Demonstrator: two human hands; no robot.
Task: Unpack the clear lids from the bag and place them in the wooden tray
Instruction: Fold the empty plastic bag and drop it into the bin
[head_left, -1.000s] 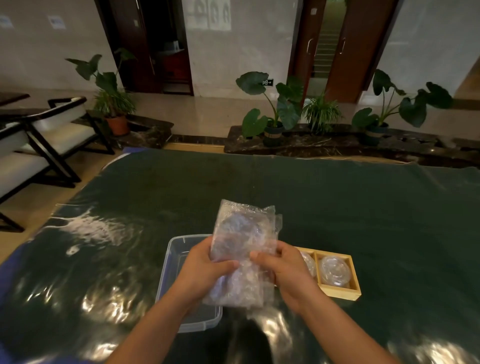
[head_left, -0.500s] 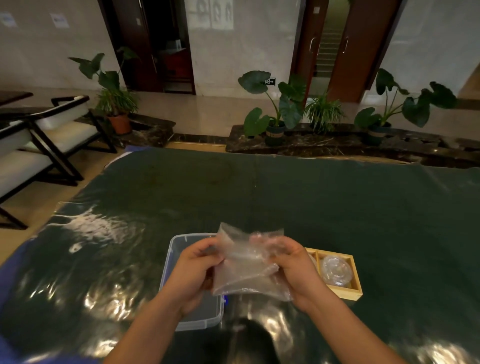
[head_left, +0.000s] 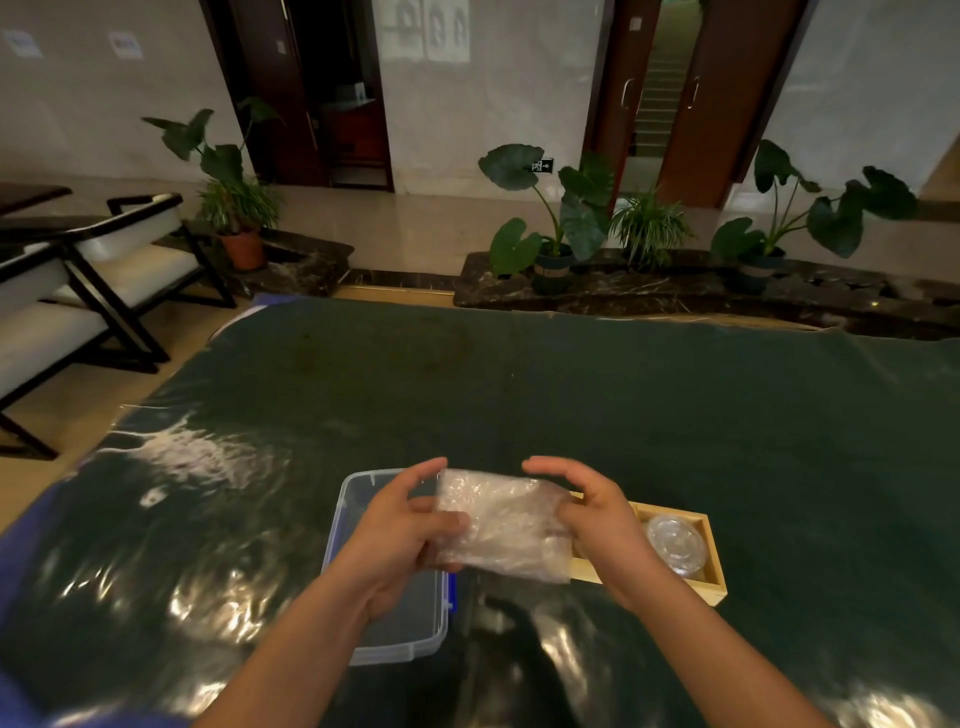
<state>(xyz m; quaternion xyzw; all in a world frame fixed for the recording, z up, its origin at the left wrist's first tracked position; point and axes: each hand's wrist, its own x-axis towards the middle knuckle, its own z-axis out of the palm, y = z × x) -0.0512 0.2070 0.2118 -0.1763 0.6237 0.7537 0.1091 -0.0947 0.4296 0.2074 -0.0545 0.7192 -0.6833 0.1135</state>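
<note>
1 lid (head_left: 677, 542) already lies in the right-hand compartment of the tray (head_left: 712, 571), which sits near the table's front edge, toward its right. The tray's left part is hidden behind the right hand (head_left: 597, 525) and the bag (head_left: 506, 525), so I cannot tell whether more lids lie there. The bag is held up between both hands, above the gap between the tray and a clear bin (head_left: 395, 623) just left of it. It looks crumpled and fairly flat; whether any lids remain inside cannot be made out. My judgement: unpacking is partly done, and at least the bag's contents, if any, are left to move.

The left hand (head_left: 400, 535) pinches the bag's left edge between thumb and fingers, forefinger raised. The right hand pinches the right edge low down, its upper fingers arched loosely above the bag.
</note>
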